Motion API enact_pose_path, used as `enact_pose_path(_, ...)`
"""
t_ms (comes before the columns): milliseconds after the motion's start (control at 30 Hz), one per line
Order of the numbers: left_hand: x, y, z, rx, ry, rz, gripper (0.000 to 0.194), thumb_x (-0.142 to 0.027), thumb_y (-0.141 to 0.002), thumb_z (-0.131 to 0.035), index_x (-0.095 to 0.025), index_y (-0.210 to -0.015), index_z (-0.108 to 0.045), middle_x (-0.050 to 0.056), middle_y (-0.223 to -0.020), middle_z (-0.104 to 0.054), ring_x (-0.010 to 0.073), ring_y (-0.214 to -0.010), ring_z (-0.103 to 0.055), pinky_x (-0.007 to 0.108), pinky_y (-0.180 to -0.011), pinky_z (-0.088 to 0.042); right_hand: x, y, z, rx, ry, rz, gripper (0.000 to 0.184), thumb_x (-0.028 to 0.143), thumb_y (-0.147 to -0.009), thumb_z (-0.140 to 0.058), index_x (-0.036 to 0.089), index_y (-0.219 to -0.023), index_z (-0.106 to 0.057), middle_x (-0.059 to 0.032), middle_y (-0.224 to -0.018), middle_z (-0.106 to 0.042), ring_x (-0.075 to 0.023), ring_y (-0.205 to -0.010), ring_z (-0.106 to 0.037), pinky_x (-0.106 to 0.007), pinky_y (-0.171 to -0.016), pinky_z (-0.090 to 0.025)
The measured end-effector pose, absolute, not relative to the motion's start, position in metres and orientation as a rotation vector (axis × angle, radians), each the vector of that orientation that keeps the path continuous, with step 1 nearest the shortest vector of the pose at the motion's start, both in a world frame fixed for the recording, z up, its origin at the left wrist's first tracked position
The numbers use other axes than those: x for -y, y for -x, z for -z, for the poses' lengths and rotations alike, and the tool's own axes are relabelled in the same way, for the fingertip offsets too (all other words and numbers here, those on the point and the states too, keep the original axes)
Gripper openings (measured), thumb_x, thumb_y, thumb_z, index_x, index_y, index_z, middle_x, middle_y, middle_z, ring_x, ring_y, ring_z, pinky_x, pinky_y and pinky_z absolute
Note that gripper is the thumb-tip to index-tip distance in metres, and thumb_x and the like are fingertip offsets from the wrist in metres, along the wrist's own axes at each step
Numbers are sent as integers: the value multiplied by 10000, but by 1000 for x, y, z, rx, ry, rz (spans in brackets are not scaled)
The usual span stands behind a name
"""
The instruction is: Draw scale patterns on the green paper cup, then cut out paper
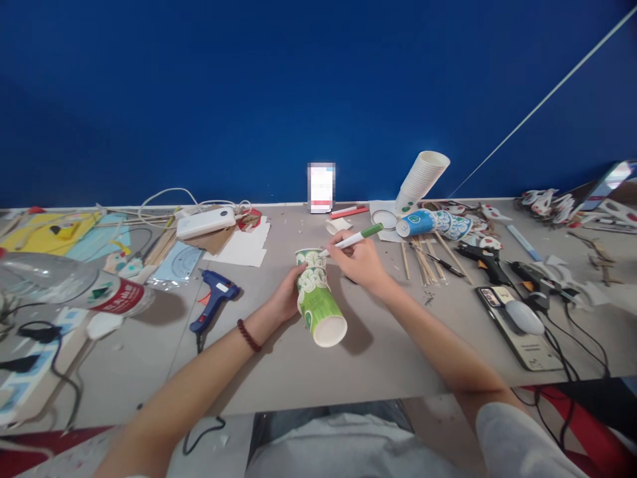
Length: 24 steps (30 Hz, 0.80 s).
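Note:
My left hand [289, 292] is wrapped round the left side of a green and white patterned paper cup [321, 305], which is tilted with its white base facing me. It looks like two cups joined end to end, though I cannot tell for sure. Between the fingers of my right hand [361, 259] is a white marker [354, 239] with a green end. The marker's tip is at the cup's far rim, on its right side; whether it touches is too small to tell. A similar blue patterned cup [423, 222] lies on its side beyond my right hand.
A leaning stack of white paper cups [423, 179] stands at the back, near wooden sticks [425, 262]. Left are a blue glue gun [215, 299], a plastic bottle [79, 282] and a power strip [44, 372]. Right are a phone [522, 338], a mouse [525, 317] and cables.

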<state>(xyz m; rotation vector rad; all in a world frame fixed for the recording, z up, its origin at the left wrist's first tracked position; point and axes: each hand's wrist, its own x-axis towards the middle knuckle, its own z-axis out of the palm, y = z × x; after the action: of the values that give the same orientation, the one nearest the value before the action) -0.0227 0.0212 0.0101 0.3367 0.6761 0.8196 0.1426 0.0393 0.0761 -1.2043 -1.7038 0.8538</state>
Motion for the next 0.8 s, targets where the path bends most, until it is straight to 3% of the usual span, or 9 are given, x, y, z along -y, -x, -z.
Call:
enact_pose_path(367, -21, 23, -8, -662, -331, -809, 372, -378, -811, -516, -79, -1003, -628, 131, -830, -687, 224, -755, -656, 349, -756, -504, -40, -141, -73, 1720, 1255, -818, 113, 289, -770, -528, 203, -706, -564, 15, -589, -597, -131, -546, -555, -241, -531, -418)
enact_pose_path(800, -21, 21, -8, -687, -344, -833, 337, -354, -822, -518, -82, -986, -631, 123, -824, -694, 216, -758, -659, 337, -770, -501, -37, -140, -71, 1786, 1266, -784, 105, 292, -781, -527, 211, -743, -582, 3, -677, -635, -143, -613, -586, -258, -593, -436)
